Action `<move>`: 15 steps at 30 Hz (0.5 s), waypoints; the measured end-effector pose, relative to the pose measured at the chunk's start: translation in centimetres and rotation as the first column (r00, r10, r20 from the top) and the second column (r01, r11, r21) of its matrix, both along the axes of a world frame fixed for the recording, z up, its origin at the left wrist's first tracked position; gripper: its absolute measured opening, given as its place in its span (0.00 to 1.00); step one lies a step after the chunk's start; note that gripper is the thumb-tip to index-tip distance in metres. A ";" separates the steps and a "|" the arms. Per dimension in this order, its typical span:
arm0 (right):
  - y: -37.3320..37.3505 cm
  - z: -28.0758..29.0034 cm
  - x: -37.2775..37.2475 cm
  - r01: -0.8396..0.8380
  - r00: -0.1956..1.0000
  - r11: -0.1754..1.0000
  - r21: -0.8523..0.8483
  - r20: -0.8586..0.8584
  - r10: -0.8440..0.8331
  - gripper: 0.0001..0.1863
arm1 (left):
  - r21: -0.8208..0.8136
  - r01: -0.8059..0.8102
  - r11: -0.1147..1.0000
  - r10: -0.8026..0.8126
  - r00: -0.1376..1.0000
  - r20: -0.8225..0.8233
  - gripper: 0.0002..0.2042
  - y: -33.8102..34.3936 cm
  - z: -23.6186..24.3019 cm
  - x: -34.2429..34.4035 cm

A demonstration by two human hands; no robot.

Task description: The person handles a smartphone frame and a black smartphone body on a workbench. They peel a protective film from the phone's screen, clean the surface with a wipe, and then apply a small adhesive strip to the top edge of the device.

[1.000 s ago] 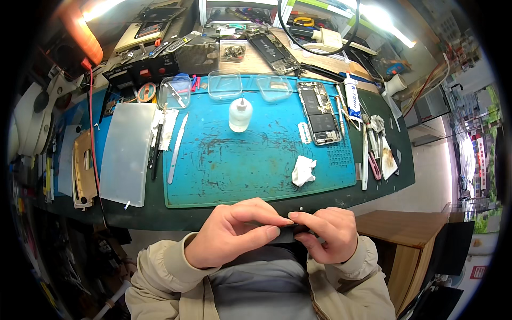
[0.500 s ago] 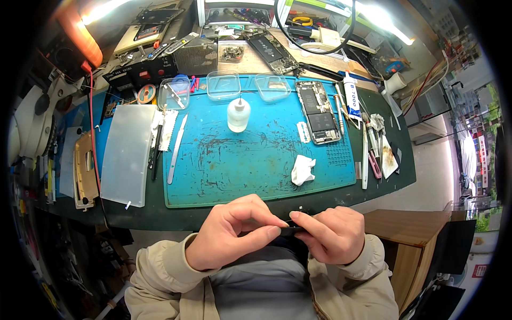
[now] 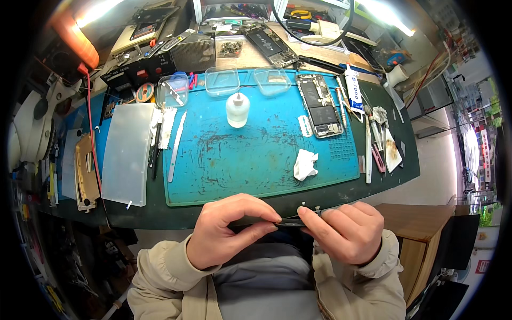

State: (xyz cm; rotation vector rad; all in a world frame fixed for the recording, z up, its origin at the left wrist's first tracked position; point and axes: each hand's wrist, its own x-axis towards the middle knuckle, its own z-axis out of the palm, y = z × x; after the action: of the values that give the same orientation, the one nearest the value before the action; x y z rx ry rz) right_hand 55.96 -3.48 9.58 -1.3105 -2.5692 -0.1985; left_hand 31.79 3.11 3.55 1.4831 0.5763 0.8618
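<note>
A thin dark flat piece (image 3: 290, 222), seen nearly edge-on, is held between my hands just off the table's near edge; its kind cannot be made out. My left hand (image 3: 226, 229) pinches its left end between thumb and forefinger. At the other end my right hand (image 3: 346, 229) grips it, with the thumb on top and the other fingers curled. A small metallic-looking tab (image 3: 318, 210) shows beside the right fingers. On the blue work mat (image 3: 234, 176) beyond them lie a crumpled white tissue (image 3: 305, 165) and an opened phone (image 3: 321, 109) with its inside bare.
A clear dropper bottle (image 3: 238, 110) stands on the mat, with tweezers (image 3: 176, 146) to its left. Several clear plastic boxes (image 3: 222, 81) line the back. A razor blade (image 3: 305, 126) lies by the phone. Right of it are a glue tube (image 3: 353, 88) and several tools.
My right hand has moved a little to the right, and more of the dark piece shows between my hands. The metallic tab has come into sight. Both hands keep their hold.
</note>
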 end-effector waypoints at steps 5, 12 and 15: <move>0.3 -0.9 0.2 -0.036 0.998 0.997 0.062 -0.044 0.039 0.21 | 0.092 0.027 0.995 -0.027 1.000 -0.009 0.10 0.2 0.4 0.1; 0.2 -2.0 0.1 0.034 0.945 0.995 -0.091 -0.322 -0.062 0.18 | -0.007 0.068 0.998 -0.068 0.998 0.015 0.09 0.1 0.5 0.0; 0.0 -2.5 0.6 0.093 0.902 0.979 -0.184 -0.400 -0.161 0.19 | -0.050 0.043 0.998 -0.042 0.999 0.018 0.09 -0.2 0.4 0.0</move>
State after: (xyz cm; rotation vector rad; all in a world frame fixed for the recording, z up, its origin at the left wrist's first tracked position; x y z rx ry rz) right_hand 56.52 -3.48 7.06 -1.4009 -2.1778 0.2473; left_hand 31.82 2.89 3.94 1.4363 0.5479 0.8208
